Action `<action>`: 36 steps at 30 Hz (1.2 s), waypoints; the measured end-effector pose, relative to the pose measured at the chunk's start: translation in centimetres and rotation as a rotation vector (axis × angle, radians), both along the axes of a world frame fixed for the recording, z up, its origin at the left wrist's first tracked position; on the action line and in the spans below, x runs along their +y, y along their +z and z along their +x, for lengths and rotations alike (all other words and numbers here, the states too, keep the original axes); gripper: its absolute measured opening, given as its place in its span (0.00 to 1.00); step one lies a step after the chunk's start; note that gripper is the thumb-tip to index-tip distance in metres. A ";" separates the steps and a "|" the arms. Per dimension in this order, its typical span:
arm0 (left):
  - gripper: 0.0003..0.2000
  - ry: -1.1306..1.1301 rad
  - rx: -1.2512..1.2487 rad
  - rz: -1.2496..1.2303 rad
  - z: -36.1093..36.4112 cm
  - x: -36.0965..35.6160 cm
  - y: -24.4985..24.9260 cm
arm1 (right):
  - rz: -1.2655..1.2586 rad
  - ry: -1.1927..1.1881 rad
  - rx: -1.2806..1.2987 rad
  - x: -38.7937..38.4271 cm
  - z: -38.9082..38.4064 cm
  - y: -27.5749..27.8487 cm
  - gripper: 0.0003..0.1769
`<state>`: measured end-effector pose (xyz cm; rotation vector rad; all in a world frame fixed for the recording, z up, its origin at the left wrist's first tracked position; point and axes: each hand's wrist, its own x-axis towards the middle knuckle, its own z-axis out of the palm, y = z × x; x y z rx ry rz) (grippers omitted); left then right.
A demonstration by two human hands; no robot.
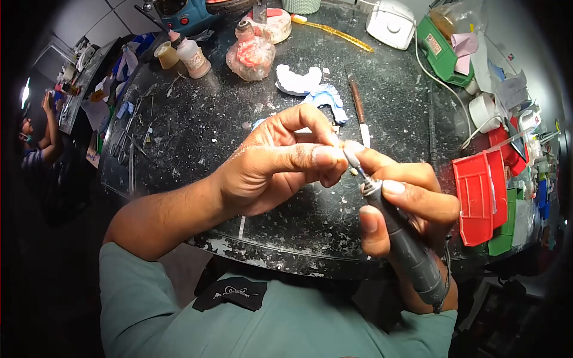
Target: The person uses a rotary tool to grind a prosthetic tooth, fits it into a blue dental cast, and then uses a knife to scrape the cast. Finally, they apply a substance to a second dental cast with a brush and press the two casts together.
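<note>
A black rotary handpiece (412,247) lies in my right hand (412,191), its fingers wrapped round the front end. The small grey-white tip (351,157) of the tool points up and left, close to the fingertips of my left hand (286,158). The left thumb and index finger are pinched together beside the tip; what they hold is too small and too hidden to name. Pale dust lies on the back of the left thumb. Beyond my hands are a white dental cast (298,80), a blue and white cast (329,100) and a knife with a brown handle (357,101).
Red bins (476,200) and a green box (440,51) stand at the right. A pink-stained jar (250,56), a dropper bottle (194,58) and a white device (390,27) are at the back. Scissors (126,143) lie left. Another person (45,134) is far left.
</note>
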<state>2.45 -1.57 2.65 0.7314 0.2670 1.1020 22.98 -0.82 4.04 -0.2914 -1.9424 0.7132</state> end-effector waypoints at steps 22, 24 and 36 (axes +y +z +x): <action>0.06 -0.024 -0.021 0.012 0.1 -0.2 -0.4 | -0.038 0.024 -0.005 -0.3 -0.3 0.4 0.19; 0.06 -0.037 -0.024 0.012 0.0 -0.2 -0.5 | -0.043 0.028 0.001 -0.3 -0.4 0.2 0.19; 0.09 -0.025 -0.054 -0.099 0.3 -0.4 0.1 | -0.081 0.028 -0.013 -0.4 -0.2 0.3 0.20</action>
